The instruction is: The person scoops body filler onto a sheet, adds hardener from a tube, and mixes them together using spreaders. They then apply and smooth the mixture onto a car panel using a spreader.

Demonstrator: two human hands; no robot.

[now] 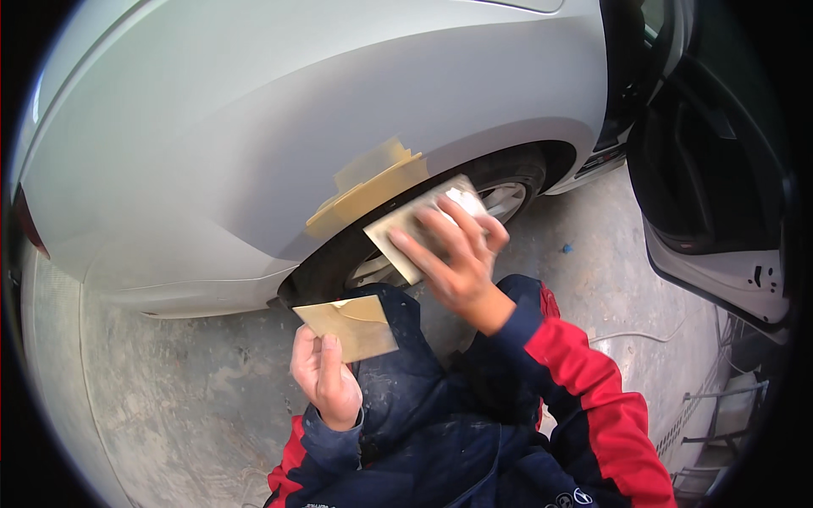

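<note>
My left hand point(327, 378) grips a thin flat plate point(365, 340) by its lower left corner, thumb on top. Yellowish body filler point(365, 310) lies along that plate's upper edge. In my right hand point(467, 260), slightly blurred, is a second flat plate point(395, 251), with the fingers spread across its face. A pale, shiny patch point(462, 197) shows near its far end. This plate is in front of the car wheel point(511, 193) and hides part of it. Yellow filler point(375, 190) is smeared in layers on the wheel-arch edge of the silver car's rear quarter panel point(305, 133).
An open car door point(705, 190) stands at the right. On the concrete floor point(209, 368) are a small blue scrap point(567, 248) and a pale cable point(641, 336). A metal rack point(724, 397) is at the lower right. My knees are close to the wheel.
</note>
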